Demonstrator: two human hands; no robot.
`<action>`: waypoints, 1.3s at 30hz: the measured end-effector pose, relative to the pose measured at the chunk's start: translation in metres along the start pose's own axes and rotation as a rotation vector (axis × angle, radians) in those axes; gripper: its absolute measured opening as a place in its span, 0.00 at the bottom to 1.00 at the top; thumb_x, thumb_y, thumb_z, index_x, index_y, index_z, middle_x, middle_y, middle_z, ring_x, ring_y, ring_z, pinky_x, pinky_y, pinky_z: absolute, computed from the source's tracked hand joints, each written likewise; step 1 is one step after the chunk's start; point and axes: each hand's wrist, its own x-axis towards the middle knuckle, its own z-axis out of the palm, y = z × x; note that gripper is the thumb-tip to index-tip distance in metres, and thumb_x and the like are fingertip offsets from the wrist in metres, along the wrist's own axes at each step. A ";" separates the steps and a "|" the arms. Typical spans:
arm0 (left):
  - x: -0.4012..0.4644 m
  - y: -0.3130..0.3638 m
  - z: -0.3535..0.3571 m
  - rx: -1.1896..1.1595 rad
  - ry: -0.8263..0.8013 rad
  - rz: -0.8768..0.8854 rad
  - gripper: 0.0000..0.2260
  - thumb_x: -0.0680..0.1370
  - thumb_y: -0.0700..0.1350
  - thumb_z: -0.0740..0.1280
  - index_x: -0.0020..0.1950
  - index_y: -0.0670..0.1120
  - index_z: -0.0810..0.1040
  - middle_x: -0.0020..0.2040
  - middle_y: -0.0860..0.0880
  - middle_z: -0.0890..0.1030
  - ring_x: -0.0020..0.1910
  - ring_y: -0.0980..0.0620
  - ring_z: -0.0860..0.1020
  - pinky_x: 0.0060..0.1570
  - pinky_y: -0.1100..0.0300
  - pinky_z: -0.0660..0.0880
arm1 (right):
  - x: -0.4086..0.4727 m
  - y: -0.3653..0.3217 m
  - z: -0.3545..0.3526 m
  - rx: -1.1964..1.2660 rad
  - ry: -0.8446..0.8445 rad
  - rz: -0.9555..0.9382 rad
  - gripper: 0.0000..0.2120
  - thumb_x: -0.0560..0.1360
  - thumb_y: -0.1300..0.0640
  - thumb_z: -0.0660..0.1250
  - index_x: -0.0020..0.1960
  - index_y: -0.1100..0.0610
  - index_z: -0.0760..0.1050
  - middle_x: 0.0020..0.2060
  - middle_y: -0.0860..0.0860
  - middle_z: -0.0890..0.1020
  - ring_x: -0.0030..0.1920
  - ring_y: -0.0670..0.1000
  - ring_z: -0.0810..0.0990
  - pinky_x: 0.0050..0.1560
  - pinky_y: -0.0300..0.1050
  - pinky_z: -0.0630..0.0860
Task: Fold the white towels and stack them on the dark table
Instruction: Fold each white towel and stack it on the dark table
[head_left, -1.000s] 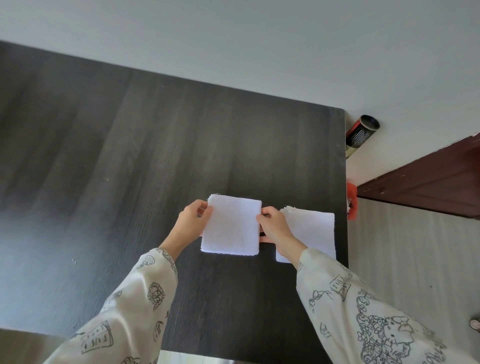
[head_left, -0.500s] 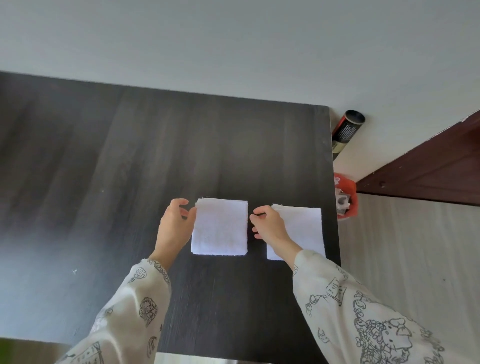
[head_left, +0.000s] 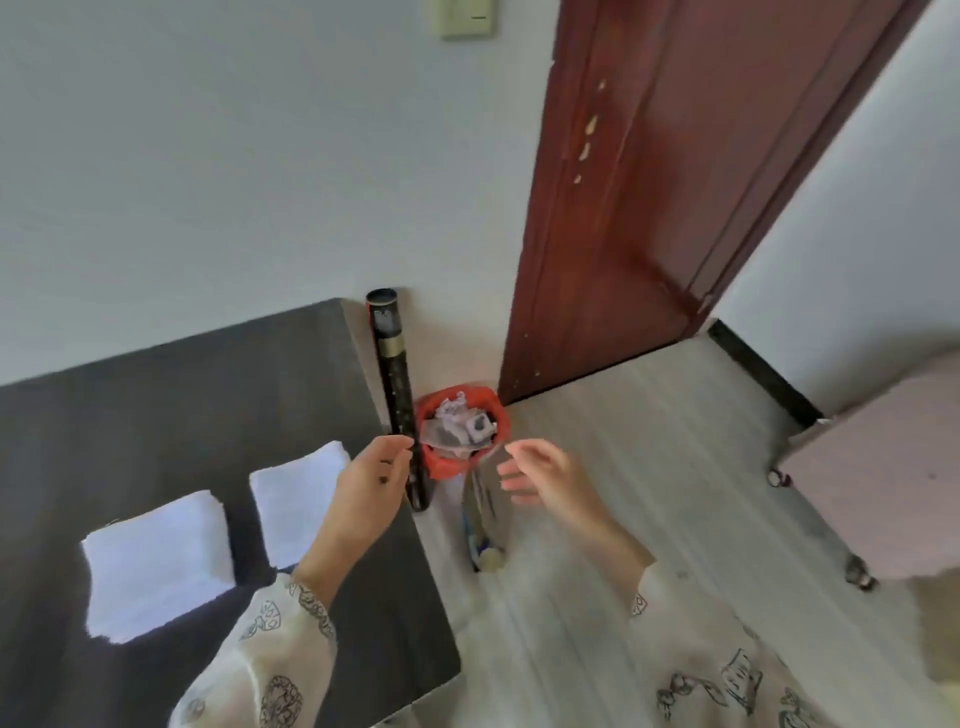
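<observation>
Two folded white terry towels, left one (head_left: 156, 566) and right one (head_left: 296, 499), lie side by side, unstacked, on dark wooden table (head_left: 156, 405); left hand (head_left: 371, 486) and right hand (head_left: 543, 480) loosely spread, empty; stacking judged outstanding.

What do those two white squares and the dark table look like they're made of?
The two folded towels look like soft terry cloth: fuzzy, matte, with thick rounded folds. The dark table looks like wood or wood-look laminate: faint grain streaks, dull finish. Which one, the picture cannot show.
</observation>
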 end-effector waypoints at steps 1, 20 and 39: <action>-0.006 0.026 0.029 0.011 -0.056 0.049 0.11 0.80 0.43 0.59 0.59 0.45 0.75 0.51 0.51 0.78 0.50 0.51 0.78 0.50 0.63 0.70 | -0.017 0.004 -0.039 0.026 0.062 -0.005 0.06 0.79 0.58 0.60 0.46 0.54 0.74 0.38 0.50 0.81 0.34 0.46 0.80 0.36 0.38 0.76; -0.168 0.455 0.552 -0.061 -0.971 0.852 0.08 0.80 0.43 0.59 0.56 0.50 0.74 0.53 0.52 0.78 0.50 0.51 0.77 0.52 0.58 0.74 | -0.327 0.109 -0.585 0.299 1.155 -0.070 0.07 0.79 0.59 0.59 0.53 0.58 0.76 0.41 0.52 0.82 0.39 0.50 0.79 0.43 0.44 0.76; -0.269 0.653 0.946 0.157 -1.401 1.006 0.12 0.81 0.43 0.57 0.61 0.44 0.74 0.58 0.49 0.78 0.54 0.53 0.76 0.51 0.69 0.69 | -0.392 0.225 -0.947 0.479 1.465 0.126 0.08 0.79 0.61 0.59 0.53 0.59 0.75 0.41 0.53 0.81 0.38 0.50 0.79 0.39 0.41 0.75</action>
